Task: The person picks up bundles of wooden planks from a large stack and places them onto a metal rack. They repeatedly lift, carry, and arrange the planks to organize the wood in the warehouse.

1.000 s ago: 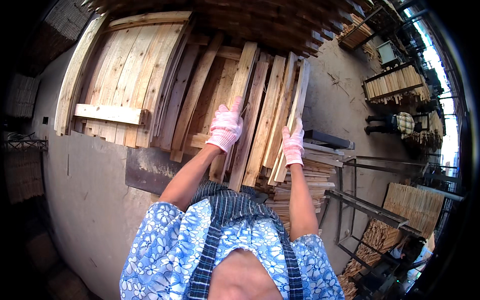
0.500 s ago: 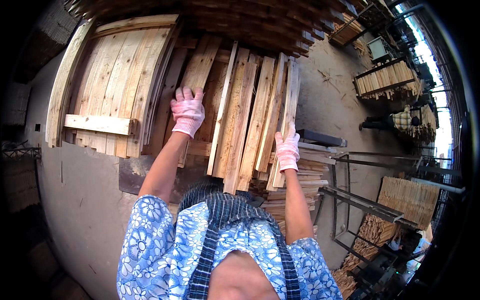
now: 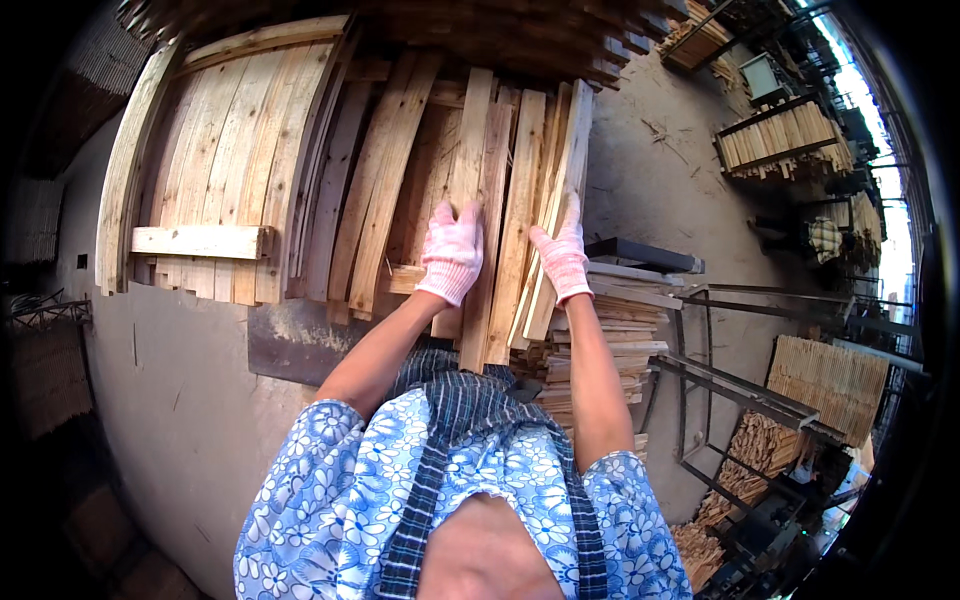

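Observation:
Both my hands wear pink-and-white knit gloves. My left hand (image 3: 453, 254) is closed over a narrow wooden board (image 3: 472, 135), which lies flat in the middle of a row of loose boards. My right hand (image 3: 563, 262) grips the outermost board (image 3: 574, 150) at the row's right edge, with the thumb on its near-left side and the fingers along its outer side. Between my hands lie several more boards (image 3: 520, 200), running away from me and slightly fanned. Left of my left hand, two boards (image 3: 385, 180) lie side by side.
A stack of planks with a crosspiece (image 3: 200, 242) stands at the left. A lumber pile (image 3: 605, 340) sits below my right forearm, beside a dark metal beam (image 3: 645, 255). Metal racks (image 3: 735, 385) and more wood bundles (image 3: 785, 140) stand at right, near another person (image 3: 825, 240).
My left hand has moved right from one board to another. That board, on edge before, now lies flat. The boards at right sit closer together, and my right hand has shifted slightly left and up.

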A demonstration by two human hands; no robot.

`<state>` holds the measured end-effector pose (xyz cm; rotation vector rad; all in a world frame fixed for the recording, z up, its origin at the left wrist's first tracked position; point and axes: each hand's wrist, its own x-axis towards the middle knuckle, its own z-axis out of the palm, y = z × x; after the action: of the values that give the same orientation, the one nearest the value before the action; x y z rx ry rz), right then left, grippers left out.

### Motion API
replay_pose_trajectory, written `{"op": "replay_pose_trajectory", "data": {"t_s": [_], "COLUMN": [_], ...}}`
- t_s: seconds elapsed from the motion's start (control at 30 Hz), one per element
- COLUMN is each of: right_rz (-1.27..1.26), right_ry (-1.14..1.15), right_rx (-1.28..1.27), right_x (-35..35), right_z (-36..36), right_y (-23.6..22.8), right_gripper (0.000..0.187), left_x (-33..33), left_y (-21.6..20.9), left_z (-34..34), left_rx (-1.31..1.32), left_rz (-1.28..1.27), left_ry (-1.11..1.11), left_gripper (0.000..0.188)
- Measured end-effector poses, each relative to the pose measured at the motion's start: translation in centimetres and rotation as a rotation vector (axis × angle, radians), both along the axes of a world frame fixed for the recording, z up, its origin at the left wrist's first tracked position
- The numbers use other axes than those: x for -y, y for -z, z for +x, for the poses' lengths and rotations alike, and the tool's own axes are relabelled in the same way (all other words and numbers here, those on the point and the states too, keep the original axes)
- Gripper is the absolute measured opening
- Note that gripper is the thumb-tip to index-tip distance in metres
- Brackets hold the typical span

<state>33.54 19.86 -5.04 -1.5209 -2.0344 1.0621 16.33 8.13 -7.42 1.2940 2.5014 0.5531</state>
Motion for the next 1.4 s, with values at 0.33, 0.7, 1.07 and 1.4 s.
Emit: {"op": "replay_pose_trajectory", "data": {"t_s": [0.33, 0.7, 1.07, 1.4], "right_rz": [0.07, 0.095, -0.059, -0.025], "right_ry": [0.039, -0.056, -0.083, -0.023], "right_rx": [0.39, 0.376, 0.312, 0.172], "right_x": [1.8, 5.3, 5.5, -0.7], "right_z": [3.3, -7.3, -10.6, -13.1], "right_y": [0.0, -1.5, -2.1, -2.5], "right_gripper": [0.091, 0.086, 0.094, 0.107], "left_x": [1.6, 10.9, 4.0, -10.1], "left_y": [-2.1, -4.8, -6.4, -4.3], "left_z": [1.5, -2.9, -9.9, -19.3], "left_rx": [-0.082, -0.303, -0.179, -0.299], "left_rz": [0.41, 0.21, 0.335, -0.183], "left_ry": [0.058, 0.182, -0.019, 0.177], "left_gripper": [0.044, 0.064, 0.054, 0.051]}}
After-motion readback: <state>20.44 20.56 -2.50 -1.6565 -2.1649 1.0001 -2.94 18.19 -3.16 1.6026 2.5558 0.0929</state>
